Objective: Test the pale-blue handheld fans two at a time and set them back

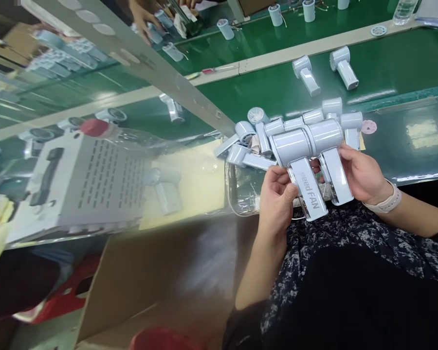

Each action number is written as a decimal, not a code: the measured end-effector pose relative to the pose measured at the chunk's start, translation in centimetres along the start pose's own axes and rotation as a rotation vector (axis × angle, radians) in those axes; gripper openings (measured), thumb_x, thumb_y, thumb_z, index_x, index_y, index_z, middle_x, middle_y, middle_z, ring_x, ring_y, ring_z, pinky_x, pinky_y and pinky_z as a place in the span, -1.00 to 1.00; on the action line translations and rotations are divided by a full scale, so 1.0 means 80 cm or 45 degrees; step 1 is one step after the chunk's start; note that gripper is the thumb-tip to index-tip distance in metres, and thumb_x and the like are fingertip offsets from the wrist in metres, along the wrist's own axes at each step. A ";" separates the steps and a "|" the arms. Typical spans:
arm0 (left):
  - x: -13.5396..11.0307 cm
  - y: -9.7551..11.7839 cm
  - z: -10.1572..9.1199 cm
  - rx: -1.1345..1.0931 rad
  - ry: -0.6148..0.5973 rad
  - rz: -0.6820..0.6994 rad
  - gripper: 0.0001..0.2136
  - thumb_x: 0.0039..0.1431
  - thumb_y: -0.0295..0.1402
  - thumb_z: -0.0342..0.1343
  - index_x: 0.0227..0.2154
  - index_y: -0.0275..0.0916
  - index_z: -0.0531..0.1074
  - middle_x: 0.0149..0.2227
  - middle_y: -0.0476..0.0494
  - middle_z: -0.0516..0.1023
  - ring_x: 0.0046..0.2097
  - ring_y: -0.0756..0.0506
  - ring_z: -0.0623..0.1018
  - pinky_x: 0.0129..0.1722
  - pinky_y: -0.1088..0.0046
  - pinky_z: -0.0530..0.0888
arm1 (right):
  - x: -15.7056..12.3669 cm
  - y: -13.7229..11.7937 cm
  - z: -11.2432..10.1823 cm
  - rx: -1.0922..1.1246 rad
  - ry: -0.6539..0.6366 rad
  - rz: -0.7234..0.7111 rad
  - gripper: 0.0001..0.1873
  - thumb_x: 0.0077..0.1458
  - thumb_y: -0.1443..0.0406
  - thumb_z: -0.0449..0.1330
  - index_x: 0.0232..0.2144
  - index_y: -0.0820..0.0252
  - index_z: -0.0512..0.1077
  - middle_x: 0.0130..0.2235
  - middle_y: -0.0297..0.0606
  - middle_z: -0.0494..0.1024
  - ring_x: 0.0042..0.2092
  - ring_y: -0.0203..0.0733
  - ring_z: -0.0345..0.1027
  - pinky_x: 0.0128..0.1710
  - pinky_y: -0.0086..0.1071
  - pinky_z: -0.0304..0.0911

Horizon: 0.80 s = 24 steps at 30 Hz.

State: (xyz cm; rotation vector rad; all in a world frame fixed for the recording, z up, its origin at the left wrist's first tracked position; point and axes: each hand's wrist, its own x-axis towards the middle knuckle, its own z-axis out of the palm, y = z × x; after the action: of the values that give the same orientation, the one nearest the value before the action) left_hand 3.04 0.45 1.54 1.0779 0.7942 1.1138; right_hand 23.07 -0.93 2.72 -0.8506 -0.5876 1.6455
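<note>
Two pale-blue fan bodies are up in the hands, over the lap at the bench (394, 129) edge: left hand (277, 197) pinches the lettered fan (308, 189) by its handle, thumb in front; right hand (365, 175) has fingers curled on the plain fan (336, 175), handle side. Heads sit side by side, touching or just overlapping, can't tell which. Risks, my guess: glossy shells may slip if the pinch loosens, dropping onto the lap; heads knocking together could scuff; lowering either carelessly could bump the crowded fan pile (273, 127) just behind. Loose white cable (230, 194) beside the pile might snag. Hidden: most fingers behind the handles; fingertips show between the two fans, owner unclear. Lettering reads only "eed FAN", start lost. Pile overlaps too much to count. Left side is smeared: vented metal case (105, 180) and red-capped bottle (95, 128) blurry, cardboard box (131, 277) contents unreadable. Co-worker's hand (142, 22) cut off at top.
</note>
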 end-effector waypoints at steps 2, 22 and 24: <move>-0.003 0.003 -0.003 0.109 -0.018 0.047 -0.48 0.05 0.06 0.50 -0.16 -0.13 0.40 -0.27 -0.05 0.69 -0.26 -0.11 0.74 -0.26 0.41 0.67 | -0.003 -0.001 -0.007 -0.119 -0.052 -0.118 -0.67 0.30 0.14 0.22 0.06 0.07 0.42 -0.09 -0.23 0.69 -0.03 0.02 0.63 -0.10 -0.08 0.60; 0.002 -0.003 -0.012 1.124 -0.016 1.264 -0.74 0.55 -0.34 0.05 0.20 -0.03 0.42 0.15 -0.10 0.69 0.29 -0.15 0.62 0.36 0.02 0.53 | -0.004 -0.016 -0.037 -1.239 -0.724 -1.175 -0.19 0.42 0.25 0.27 0.55 -0.03 0.00 0.38 -0.03 0.43 0.37 0.01 0.40 0.36 0.01 0.38; -0.001 -0.008 -0.021 1.157 -0.046 1.128 -0.65 0.52 -0.16 0.10 0.28 0.06 0.31 0.18 -0.14 0.66 0.23 -0.16 0.66 0.30 0.02 0.57 | -0.003 -0.016 -0.044 -1.178 -0.822 -1.131 -0.08 0.39 0.26 0.33 0.57 -0.05 -0.07 0.38 -0.01 0.42 0.26 -0.01 0.51 0.24 -0.03 0.50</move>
State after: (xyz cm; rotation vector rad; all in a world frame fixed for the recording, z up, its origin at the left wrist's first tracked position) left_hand 1.69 0.81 0.41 2.3572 0.8226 1.4728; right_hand 26.62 -1.05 1.61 -0.4950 -1.9459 0.7270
